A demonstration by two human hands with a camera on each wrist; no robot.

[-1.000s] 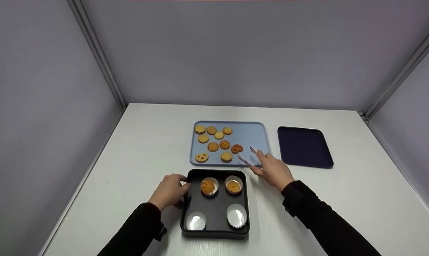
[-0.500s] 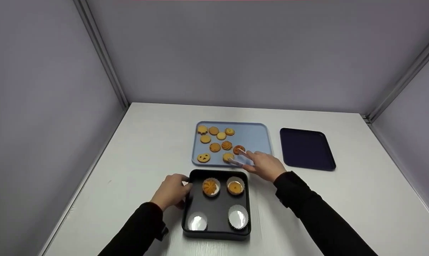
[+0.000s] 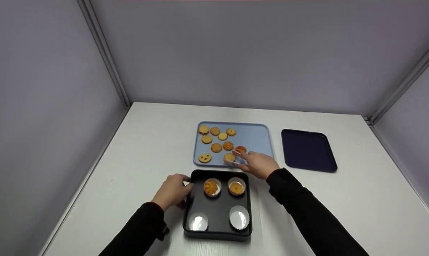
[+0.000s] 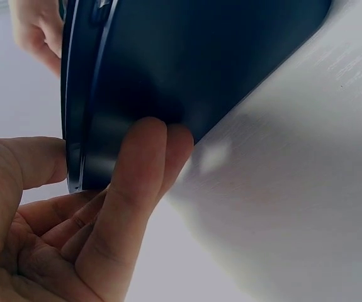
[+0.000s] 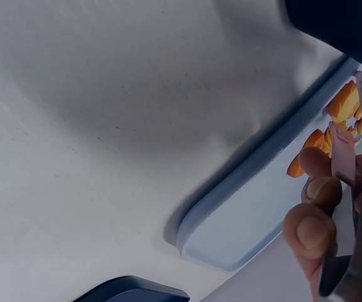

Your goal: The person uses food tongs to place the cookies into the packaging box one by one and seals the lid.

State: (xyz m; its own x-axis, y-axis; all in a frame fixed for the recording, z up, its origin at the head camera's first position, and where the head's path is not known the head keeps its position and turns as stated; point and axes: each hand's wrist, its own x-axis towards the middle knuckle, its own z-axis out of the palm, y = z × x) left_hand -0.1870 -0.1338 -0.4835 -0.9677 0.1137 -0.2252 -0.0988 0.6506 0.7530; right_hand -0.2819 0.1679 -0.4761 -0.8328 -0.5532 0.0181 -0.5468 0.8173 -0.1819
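Observation:
My left hand [image 3: 170,192] holds the left wall of a deep black baking pan [image 3: 214,213]. In the left wrist view its thumb lies at the rim, and bent fingers [image 4: 136,182] touch the outer wall. My right hand [image 3: 260,165] holds pinkish tongs [image 5: 343,151] over the front of a light blue tray [image 3: 253,137]. The tong tips stand apart, on either side of a round yellow cookie [image 3: 229,157]; whether they touch it I cannot tell. A reddish pretzel-like cookie [image 3: 240,149] lies just behind the upper tong arm, partly covered.
Several other cookies [image 3: 216,148] lie on the blue tray's left part. The pan holds paper cups: two at the back with cookies [image 3: 211,187], two at the front without [image 3: 239,217]. A dark navy tray [image 3: 308,151] lies at right. Grey panels [image 3: 236,53] wall the table.
My right hand has moved left with the tongs, from the bare right part of the blue tray to the round yellow cookie. My left hand stays on the pan.

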